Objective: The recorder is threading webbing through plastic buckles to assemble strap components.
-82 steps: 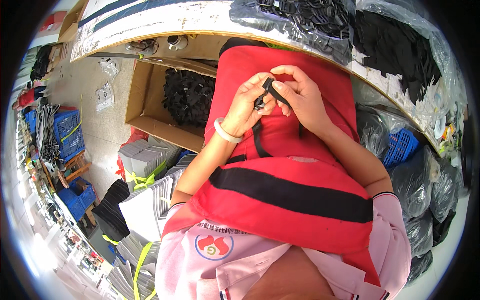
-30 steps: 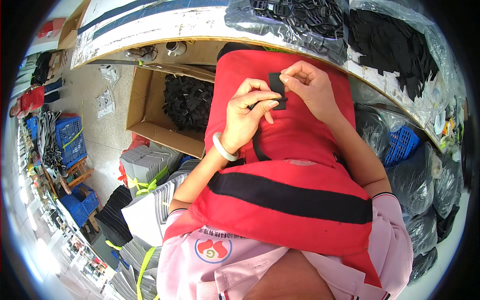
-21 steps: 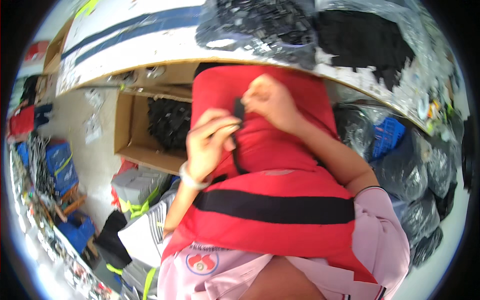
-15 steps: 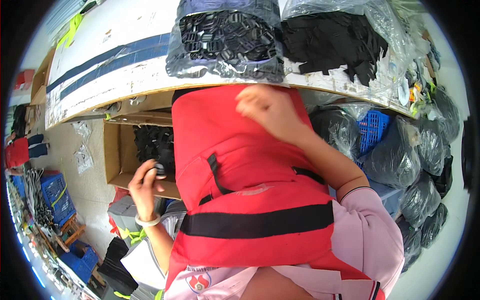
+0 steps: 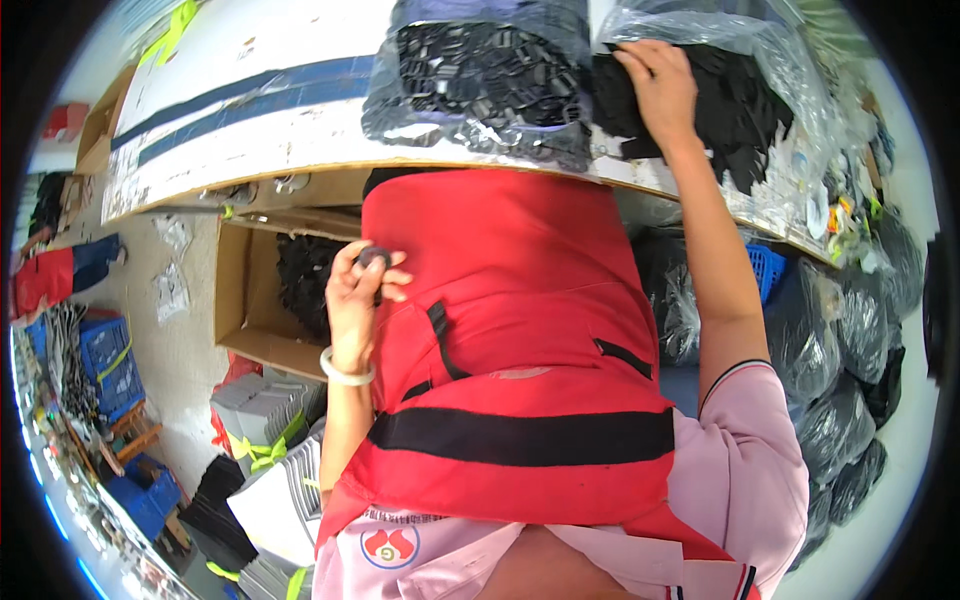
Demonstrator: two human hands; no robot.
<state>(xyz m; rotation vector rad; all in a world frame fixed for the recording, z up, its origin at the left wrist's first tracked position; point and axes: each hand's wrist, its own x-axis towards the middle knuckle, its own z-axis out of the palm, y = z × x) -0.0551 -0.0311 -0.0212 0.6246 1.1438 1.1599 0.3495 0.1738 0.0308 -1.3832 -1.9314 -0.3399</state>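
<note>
My left hand [image 5: 355, 290] is raised over the left side of the red apron [image 5: 510, 250], its fingers closed round a small black plastic buckle [image 5: 374, 257]. My right arm is stretched forward over the table. At the pile of short black strap pieces [image 5: 735, 110], my right hand [image 5: 662, 92] has its fingers bent, the tips pinched at the pile's left edge on a black strap piece. Left of that pile lies a clear plastic bag of black buckles [image 5: 485, 75].
The white table [image 5: 250, 130] has a worn front edge just beyond my lap. Below it at left stands a cardboard box [image 5: 235, 290] of black parts. Filled dark plastic bags [image 5: 800, 330] and a blue crate [image 5: 765, 270] crowd the right. Grey stacks [image 5: 265, 410] lie at lower left.
My right hand has gone from above the apron, forward and right, to the strap pile. My left hand has moved right and up with the buckle, from beside the box to over the apron.
</note>
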